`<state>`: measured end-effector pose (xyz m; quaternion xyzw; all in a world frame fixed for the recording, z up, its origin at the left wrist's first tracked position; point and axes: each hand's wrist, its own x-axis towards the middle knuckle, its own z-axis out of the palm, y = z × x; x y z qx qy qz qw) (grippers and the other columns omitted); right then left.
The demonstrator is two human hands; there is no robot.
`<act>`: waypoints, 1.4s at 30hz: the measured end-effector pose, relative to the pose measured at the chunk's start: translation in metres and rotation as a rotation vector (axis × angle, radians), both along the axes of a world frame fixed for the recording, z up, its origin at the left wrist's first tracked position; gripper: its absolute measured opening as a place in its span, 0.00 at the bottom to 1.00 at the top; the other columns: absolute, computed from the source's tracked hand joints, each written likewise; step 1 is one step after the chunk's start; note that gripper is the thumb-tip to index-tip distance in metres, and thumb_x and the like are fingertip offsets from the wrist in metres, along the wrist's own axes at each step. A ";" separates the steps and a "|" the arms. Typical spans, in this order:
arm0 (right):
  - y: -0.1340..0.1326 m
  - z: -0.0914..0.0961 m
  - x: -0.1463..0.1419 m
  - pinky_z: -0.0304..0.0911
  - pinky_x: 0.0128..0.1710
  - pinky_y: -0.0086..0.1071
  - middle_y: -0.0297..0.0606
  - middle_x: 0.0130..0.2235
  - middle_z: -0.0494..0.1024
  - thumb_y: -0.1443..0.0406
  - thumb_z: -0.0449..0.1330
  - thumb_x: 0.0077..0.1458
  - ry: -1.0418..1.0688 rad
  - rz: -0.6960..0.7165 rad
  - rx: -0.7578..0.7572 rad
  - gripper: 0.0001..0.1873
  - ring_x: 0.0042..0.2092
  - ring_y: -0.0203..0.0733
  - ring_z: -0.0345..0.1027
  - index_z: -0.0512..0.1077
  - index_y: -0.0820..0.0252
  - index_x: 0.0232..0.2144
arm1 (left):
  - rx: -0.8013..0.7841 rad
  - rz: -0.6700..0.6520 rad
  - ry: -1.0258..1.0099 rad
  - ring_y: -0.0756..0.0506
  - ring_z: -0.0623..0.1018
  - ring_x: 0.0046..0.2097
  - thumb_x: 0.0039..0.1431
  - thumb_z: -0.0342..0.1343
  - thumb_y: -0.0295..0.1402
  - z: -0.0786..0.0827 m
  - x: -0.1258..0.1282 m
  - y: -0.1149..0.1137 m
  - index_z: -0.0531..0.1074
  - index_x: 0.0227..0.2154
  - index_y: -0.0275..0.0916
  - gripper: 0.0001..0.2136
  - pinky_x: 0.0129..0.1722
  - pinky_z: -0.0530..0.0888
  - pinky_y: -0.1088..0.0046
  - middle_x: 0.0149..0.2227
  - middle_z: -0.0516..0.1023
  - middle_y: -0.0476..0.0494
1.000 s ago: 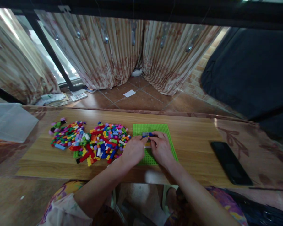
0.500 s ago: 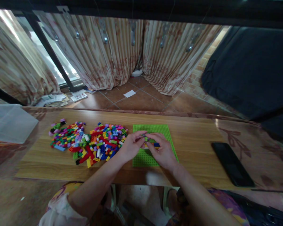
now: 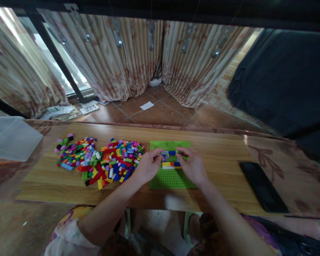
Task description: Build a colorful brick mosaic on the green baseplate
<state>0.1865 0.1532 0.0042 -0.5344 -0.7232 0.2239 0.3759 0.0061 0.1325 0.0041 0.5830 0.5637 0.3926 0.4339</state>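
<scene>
A green studded baseplate (image 3: 173,182) lies in front of me with rows of toy bricks on it. One row (image 3: 171,165) runs from white and yellow through orange to blue. Behind it is another row, grey and blue bricks (image 3: 172,153). My left hand (image 3: 147,166) is at the left end of these rows, thumb and fingertips closed on a small bluish toy brick (image 3: 163,156), partly hidden by the fingers. Over the right end is my right hand (image 3: 193,166), its thumb and index finger apart beside the blue bricks, with nothing visible between them.
Left of the baseplate, a large pile of mixed bricks (image 3: 119,160) spreads over the wooden board (image 3: 218,156), beside a pile of smaller ones (image 3: 76,153). A translucent bin (image 3: 13,138) stands at far left. A black phone (image 3: 263,186) lies at the right.
My hands were together over the baseplate around a small greenish piece. The right hand has since moved right, away from the left, and the brick rows between them show.
</scene>
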 end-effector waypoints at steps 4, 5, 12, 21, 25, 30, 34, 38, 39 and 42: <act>-0.001 -0.002 -0.002 0.65 0.43 0.38 0.40 0.36 0.78 0.66 0.55 0.54 -0.112 0.019 -0.013 0.12 0.39 0.43 0.70 0.77 0.59 0.39 | 0.170 -0.004 0.336 0.46 0.78 0.38 0.59 0.48 0.26 0.006 -0.003 -0.005 0.74 0.44 0.36 0.14 0.42 0.74 0.70 0.40 0.80 0.41; -0.002 -0.002 -0.004 0.65 0.43 0.38 0.40 0.36 0.79 0.67 0.55 0.54 -0.147 0.026 -0.015 0.12 0.39 0.43 0.70 0.77 0.59 0.39 | 0.195 -0.013 0.388 0.46 0.78 0.40 0.60 0.48 0.26 0.007 -0.003 -0.006 0.75 0.44 0.36 0.13 0.44 0.74 0.69 0.41 0.80 0.41; -0.004 0.001 -0.013 0.63 0.42 0.36 0.39 0.36 0.79 0.68 0.57 0.52 -0.298 -0.014 -0.056 0.13 0.38 0.43 0.70 0.76 0.57 0.41 | 0.262 -0.058 0.603 0.44 0.77 0.43 0.60 0.47 0.25 0.004 0.000 -0.008 0.73 0.45 0.36 0.14 0.46 0.74 0.67 0.42 0.78 0.40; -0.006 -0.003 -0.018 0.61 0.39 0.37 0.39 0.34 0.80 0.65 0.58 0.53 -0.405 -0.035 0.005 0.08 0.37 0.45 0.70 0.77 0.57 0.34 | 0.267 -0.100 0.705 0.44 0.75 0.41 0.60 0.46 0.26 0.005 0.001 -0.011 0.72 0.46 0.36 0.14 0.46 0.73 0.66 0.40 0.76 0.40; -0.004 -0.009 -0.016 0.61 0.40 0.37 0.39 0.35 0.80 0.64 0.57 0.54 -0.384 0.008 0.062 0.08 0.37 0.45 0.70 0.77 0.56 0.33 | 0.272 -0.120 0.723 0.44 0.75 0.43 0.60 0.45 0.26 0.003 0.002 -0.011 0.71 0.48 0.36 0.15 0.46 0.72 0.66 0.40 0.75 0.40; -0.004 -0.012 -0.014 0.62 0.41 0.38 0.39 0.36 0.80 0.64 0.56 0.56 -0.338 0.025 0.075 0.10 0.37 0.44 0.70 0.78 0.56 0.33 | 0.261 -0.133 0.727 0.44 0.75 0.43 0.60 0.45 0.25 0.002 0.002 -0.012 0.71 0.47 0.36 0.15 0.46 0.72 0.66 0.40 0.75 0.40; -0.004 -0.011 -0.014 0.61 0.42 0.38 0.41 0.36 0.80 0.64 0.54 0.57 -0.326 0.014 0.080 0.11 0.38 0.45 0.69 0.78 0.58 0.34 | 0.264 -0.134 0.729 0.44 0.75 0.43 0.60 0.45 0.26 0.001 0.001 -0.012 0.71 0.48 0.37 0.15 0.45 0.73 0.66 0.41 0.74 0.40; -0.003 -0.011 -0.012 0.60 0.42 0.37 0.40 0.36 0.79 0.65 0.53 0.59 -0.358 0.026 0.111 0.12 0.37 0.44 0.68 0.77 0.59 0.34 | 0.267 -0.144 0.724 0.43 0.74 0.43 0.61 0.45 0.26 0.000 0.001 -0.012 0.71 0.46 0.36 0.14 0.46 0.73 0.66 0.41 0.74 0.40; -0.004 -0.011 -0.012 0.59 0.42 0.37 0.40 0.35 0.79 0.66 0.53 0.59 -0.372 0.033 0.123 0.12 0.37 0.44 0.67 0.77 0.59 0.34 | 0.266 -0.145 0.723 0.43 0.74 0.43 0.61 0.44 0.26 0.000 0.001 -0.012 0.71 0.46 0.37 0.14 0.46 0.73 0.66 0.40 0.74 0.40; -0.007 -0.009 -0.012 0.58 0.42 0.37 0.40 0.36 0.78 0.67 0.52 0.59 -0.409 0.050 0.150 0.12 0.39 0.44 0.65 0.77 0.59 0.35 | 0.262 -0.143 0.722 0.44 0.74 0.42 0.61 0.44 0.26 0.000 0.001 -0.012 0.71 0.45 0.37 0.14 0.46 0.73 0.67 0.40 0.73 0.41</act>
